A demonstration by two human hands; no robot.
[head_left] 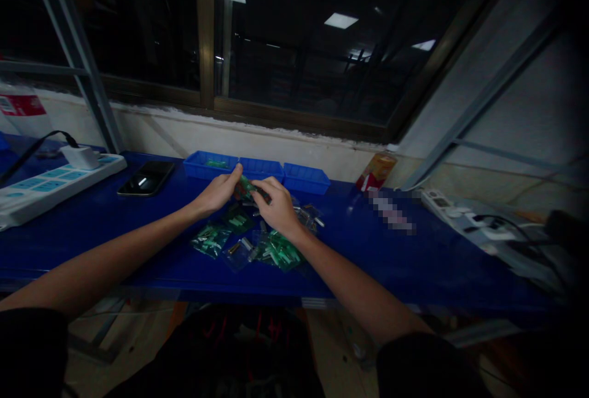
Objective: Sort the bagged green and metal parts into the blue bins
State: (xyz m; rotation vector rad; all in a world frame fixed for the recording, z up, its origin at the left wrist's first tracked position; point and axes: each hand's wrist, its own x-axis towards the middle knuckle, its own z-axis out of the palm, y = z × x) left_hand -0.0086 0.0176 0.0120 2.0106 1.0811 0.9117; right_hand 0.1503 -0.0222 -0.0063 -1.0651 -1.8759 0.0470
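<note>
Between my two hands is a small green plastic bag (245,188), raised a little over the blue tabletop. My left hand (219,192) is closed on its left side, thumb pointing up. The fingers of my right hand (277,205) pinch its right side. Beneath them lie several small clear and green bags: a green bag (210,240) at the left, a clear bag (238,253) with metal-looking pieces nearer me, and a green bag (280,252) with light rod-like pieces below my right wrist. What the held bag contains is too blurred to make out.
Blue plastic bins (306,178) line the back edge under the window. A phone (146,178) and a white power strip (59,186) lie to the left. On the right are a red and yellow packet (377,171) and another power strip (478,232) with cables.
</note>
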